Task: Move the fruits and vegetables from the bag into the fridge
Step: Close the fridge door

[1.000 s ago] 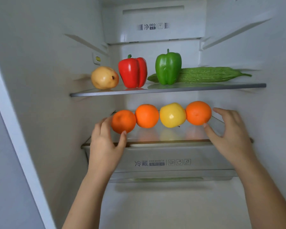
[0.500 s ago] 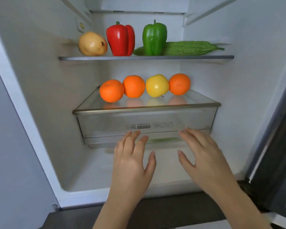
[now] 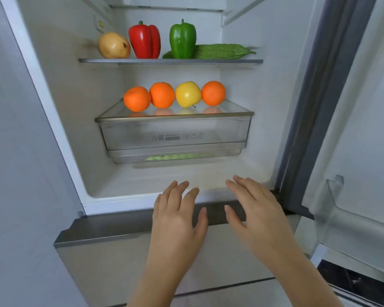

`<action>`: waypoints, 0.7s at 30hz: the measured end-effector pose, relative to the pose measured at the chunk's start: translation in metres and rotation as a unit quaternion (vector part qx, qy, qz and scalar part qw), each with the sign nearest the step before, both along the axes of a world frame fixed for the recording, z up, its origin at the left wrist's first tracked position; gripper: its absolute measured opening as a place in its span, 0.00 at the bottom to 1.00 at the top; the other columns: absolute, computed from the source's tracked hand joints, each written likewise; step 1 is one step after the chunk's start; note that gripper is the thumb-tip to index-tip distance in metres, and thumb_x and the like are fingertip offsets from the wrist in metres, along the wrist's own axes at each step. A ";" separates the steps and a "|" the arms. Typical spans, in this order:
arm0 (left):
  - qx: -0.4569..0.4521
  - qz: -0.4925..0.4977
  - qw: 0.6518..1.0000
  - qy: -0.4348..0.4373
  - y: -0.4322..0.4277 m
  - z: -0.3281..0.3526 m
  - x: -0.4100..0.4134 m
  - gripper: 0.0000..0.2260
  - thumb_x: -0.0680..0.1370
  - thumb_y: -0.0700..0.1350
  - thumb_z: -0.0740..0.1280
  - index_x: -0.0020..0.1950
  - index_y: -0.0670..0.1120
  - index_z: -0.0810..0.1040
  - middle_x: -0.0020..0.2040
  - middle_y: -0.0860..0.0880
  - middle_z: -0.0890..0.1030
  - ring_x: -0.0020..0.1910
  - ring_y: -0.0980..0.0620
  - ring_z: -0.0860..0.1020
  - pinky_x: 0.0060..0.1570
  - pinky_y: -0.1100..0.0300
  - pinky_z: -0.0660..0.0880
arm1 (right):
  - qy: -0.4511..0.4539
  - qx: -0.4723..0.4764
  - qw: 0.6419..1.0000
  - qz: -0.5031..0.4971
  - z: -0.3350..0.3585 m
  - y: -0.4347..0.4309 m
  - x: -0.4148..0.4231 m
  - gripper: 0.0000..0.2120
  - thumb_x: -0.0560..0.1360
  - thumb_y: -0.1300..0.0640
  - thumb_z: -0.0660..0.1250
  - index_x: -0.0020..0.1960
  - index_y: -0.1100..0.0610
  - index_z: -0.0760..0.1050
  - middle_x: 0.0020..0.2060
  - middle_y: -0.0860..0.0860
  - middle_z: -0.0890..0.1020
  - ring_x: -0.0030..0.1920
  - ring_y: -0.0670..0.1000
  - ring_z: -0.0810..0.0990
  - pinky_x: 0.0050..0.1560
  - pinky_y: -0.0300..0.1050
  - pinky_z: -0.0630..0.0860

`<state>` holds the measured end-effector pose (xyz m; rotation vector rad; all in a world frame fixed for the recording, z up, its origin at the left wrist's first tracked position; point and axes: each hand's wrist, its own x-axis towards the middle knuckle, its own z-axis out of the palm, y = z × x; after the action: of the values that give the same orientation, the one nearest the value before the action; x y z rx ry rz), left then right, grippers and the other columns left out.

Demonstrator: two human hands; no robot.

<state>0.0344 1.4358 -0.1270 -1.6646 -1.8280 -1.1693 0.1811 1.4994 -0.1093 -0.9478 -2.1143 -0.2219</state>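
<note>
Head view: our left hand point(image 3: 177, 220) and right hand point(image 3: 258, 214) are released, empty. The round orange fruits point(image 3: 162, 95) sit inside the white fridge point(image 3: 64, 96) on a clear glass drawer lid point(image 3: 175, 115); we fear a bump rolls them off.

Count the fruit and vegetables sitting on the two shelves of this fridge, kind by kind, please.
Oranges: 3
Bell peppers: 2 (one red, one green)
Yellow apple: 1
Pear: 1
Bitter gourd: 1
Total: 8
</note>
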 end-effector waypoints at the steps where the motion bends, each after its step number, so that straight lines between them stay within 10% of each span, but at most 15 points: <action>1: -0.003 0.008 1.000 0.002 -0.010 -0.002 0.008 0.17 0.73 0.50 0.59 0.56 0.43 0.76 0.57 0.43 0.78 0.61 0.43 0.71 0.58 0.44 0.70 | -0.001 0.000 1.000 0.005 -0.002 -0.007 0.007 0.22 0.71 0.50 0.56 0.58 0.60 0.77 0.55 0.57 0.80 0.55 0.59 0.78 0.53 0.58 0.74; 21: -0.081 0.050 0.995 0.042 -0.190 -0.014 0.133 0.18 0.72 0.50 0.58 0.56 0.43 0.77 0.54 0.44 0.80 0.55 0.42 0.77 0.54 0.47 0.73 | -0.013 -0.049 0.998 0.038 -0.017 -0.173 0.129 0.20 0.71 0.53 0.61 0.59 0.62 0.76 0.55 0.58 0.80 0.55 0.61 0.78 0.53 0.60 0.76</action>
<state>0.1677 1.2460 -0.1412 -1.6592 -1.9748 -0.9175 0.3106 1.3263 -0.1266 -0.9229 -2.1978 -0.0944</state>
